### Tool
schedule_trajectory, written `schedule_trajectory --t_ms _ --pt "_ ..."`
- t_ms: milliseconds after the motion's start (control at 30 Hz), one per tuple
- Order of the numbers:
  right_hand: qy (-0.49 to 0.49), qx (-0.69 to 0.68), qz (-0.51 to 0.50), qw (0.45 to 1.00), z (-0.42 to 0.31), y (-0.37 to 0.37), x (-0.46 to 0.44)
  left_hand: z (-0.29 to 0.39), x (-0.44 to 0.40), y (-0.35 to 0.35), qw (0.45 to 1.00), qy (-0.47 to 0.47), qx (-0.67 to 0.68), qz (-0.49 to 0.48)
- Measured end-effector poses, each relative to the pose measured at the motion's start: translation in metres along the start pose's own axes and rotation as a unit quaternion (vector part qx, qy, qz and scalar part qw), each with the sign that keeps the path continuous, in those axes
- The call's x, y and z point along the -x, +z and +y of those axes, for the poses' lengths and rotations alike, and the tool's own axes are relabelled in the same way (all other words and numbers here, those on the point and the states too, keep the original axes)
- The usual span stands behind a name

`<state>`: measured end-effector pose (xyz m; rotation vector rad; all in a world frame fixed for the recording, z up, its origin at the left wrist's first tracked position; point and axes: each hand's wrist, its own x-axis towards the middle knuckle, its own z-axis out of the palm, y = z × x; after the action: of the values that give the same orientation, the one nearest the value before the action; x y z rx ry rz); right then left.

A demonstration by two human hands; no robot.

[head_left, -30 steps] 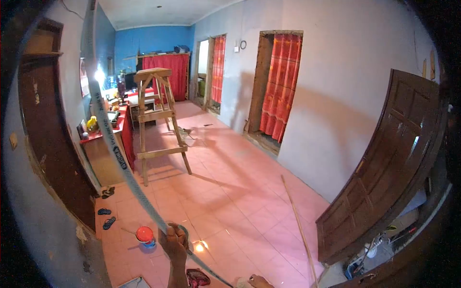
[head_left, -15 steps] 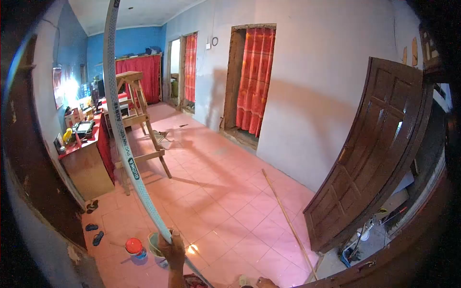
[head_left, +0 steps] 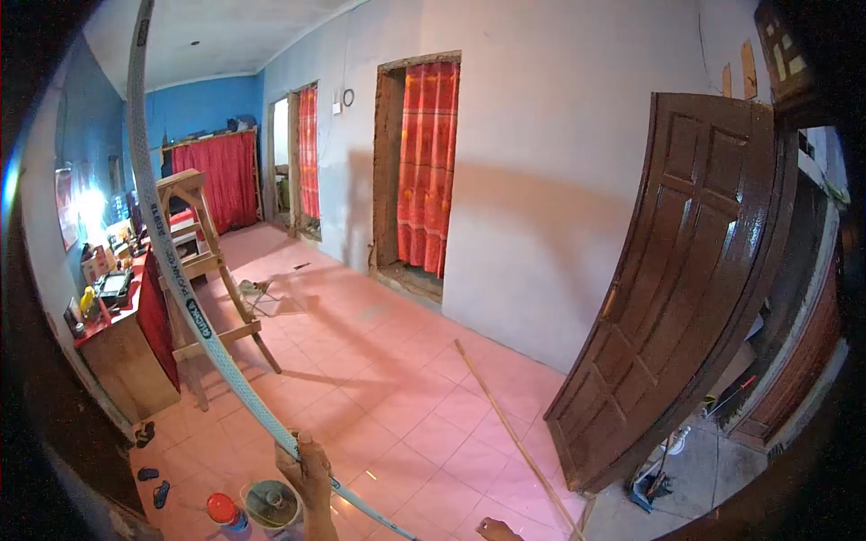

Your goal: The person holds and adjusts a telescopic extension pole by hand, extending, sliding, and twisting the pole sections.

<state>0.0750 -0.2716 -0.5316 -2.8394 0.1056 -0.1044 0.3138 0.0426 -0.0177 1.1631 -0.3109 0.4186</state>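
A long pale pipe (head_left: 212,343) with printed lettering, including "PVC", curves in the wide lens from the upper left down to the bottom middle. My left hand (head_left: 307,469) is closed around its lower part, the forearm coming up from the bottom edge. Just left of that hand stand an open bucket (head_left: 271,505) and a small blue container with a red lid (head_left: 221,508). My right hand does not show. At the bottom edge a cut-off brown shape (head_left: 496,529) looks like a foot, though I cannot be sure.
A wooden trestle ladder (head_left: 212,261) stands left, near a cluttered table (head_left: 135,361). A thin stick (head_left: 505,419) lies on the pink tiles (head_left: 388,397). Dark slippers (head_left: 161,494) lie left. A brown door (head_left: 667,270) stands at right; red curtains (head_left: 428,171) hang in a doorway.
The view has turned right, so the room has shifted left. The pipe leans further left at its top, still in my left hand. More of the open bucket shows.
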Motion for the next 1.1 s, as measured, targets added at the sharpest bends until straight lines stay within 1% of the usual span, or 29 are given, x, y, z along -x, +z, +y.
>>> schedule_trajectory --t_ms 33,67,100,133,167,200,300,333,400,433,500,567,633,667,700,733,800,833,867,900,933,1000,1067,1100 --pt "0.038 -0.028 0.003 0.999 -0.004 -0.032 -0.01 -0.008 -0.006 0.008 1.0 0.003 0.007 0.004" --pt "0.038 -0.03 0.003 0.999 0.002 -0.049 -0.02 -0.016 -0.01 0.014 1.0 0.005 0.012 0.009" --pt "0.129 -0.075 -0.04 0.988 0.007 -0.063 -0.027 -0.022 -0.015 0.023 1.0 0.004 0.008 0.009" --pt "0.218 -0.118 -0.083 0.965 0.011 -0.08 -0.034 -0.025 -0.021 0.032 1.0 0.015 -0.002 0.011" --pt "0.311 -0.172 -0.097 0.93 0.004 -0.104 -0.041 -0.027 -0.027 0.04 0.999 0.026 -0.013 0.014" --pt "0.31 -0.173 -0.102 0.929 0.008 -0.11 -0.046 -0.029 -0.033 0.047 0.999 0.024 -0.017 0.016" --pt "0.309 -0.178 -0.055 0.933 0.018 -0.128 -0.06 -0.04 -0.056 0.068 0.998 0.057 -0.023 0.009" --pt "0.309 -0.18 -0.058 0.932 0.032 -0.114 -0.062 -0.047 -0.065 0.073 0.998 0.055 -0.026 0.009" --pt "0.205 -0.151 -0.034 0.966 0.069 -0.056 -0.054 -0.063 -0.081 0.083 0.998 0.057 -0.006 0.003" --pt "0.21 -0.156 -0.039 0.964 0.059 -0.068 -0.054 -0.068 -0.086 0.092 0.997 0.077 0.013 0.01" --pt "0.33 -0.199 -0.062 0.921 0.035 -0.102 -0.058 -0.062 -0.097 0.108 0.997 0.072 -0.008 0.002" --pt "0.323 -0.197 -0.078 0.922 0.038 -0.1 -0.063 -0.074 -0.109 0.116 0.997 0.071 -0.029 0.001" --pt "0.307 -0.194 -0.094 0.927 0.042 -0.105 -0.079 -0.099 -0.127 0.119 0.994 0.101 -0.051 0.009" --pt "0.285 -0.187 -0.091 0.936 0.045 -0.11 -0.086 -0.108 -0.136 0.12 0.993 0.1 -0.056 0.013" --pt "0.263 -0.18 -0.088 0.944 0.047 -0.116 -0.094 -0.115 -0.144 0.121 0.996 0.076 -0.048 0.009" --pt "0.261 -0.177 -0.091 0.945 0.049 -0.119 -0.107 -0.123 -0.152 0.125 0.998 0.052 -0.036 0.007" --pt "0.326 -0.171 -0.094 0.925 0.075 -0.098 -0.134 -0.128 -0.169 0.136 0.998 0.045 -0.045 0.007" --pt "0.316 -0.169 -0.102 0.928 0.099 -0.079 -0.147 -0.138 -0.178 0.137 0.998 0.032 -0.051 0.01" --pt "0.307 -0.164 -0.103 0.932 0.11 -0.082 -0.164 -0.148 -0.185 0.135 0.998 0.018 -0.059 0.013" --pt "0.291 -0.166 -0.116 0.935 0.118 -0.086 -0.181 -0.166 -0.194 0.129 0.998 0.041 -0.054 0.003" --pt "0.274 -0.167 -0.128 0.938 0.124 -0.092 -0.201 -0.17 -0.202 0.128 0.997 0.047 -0.056 0.015" --pt "0.268 -0.156 -0.134 0.941 0.125 -0.114 -0.256 -0.171 -0.219 0.134 0.996 0.022 -0.083 0.026" --pt "0.287 -0.144 -0.147 0.936 0.12 -0.128 -0.308 -0.176 -0.237 0.131 0.993 0.028 -0.113 0.036" --pt "0.278 -0.142 -0.151 0.938 0.119 -0.133 -0.336 -0.186 -0.246 0.125 0.988 0.041 -0.141 0.049"
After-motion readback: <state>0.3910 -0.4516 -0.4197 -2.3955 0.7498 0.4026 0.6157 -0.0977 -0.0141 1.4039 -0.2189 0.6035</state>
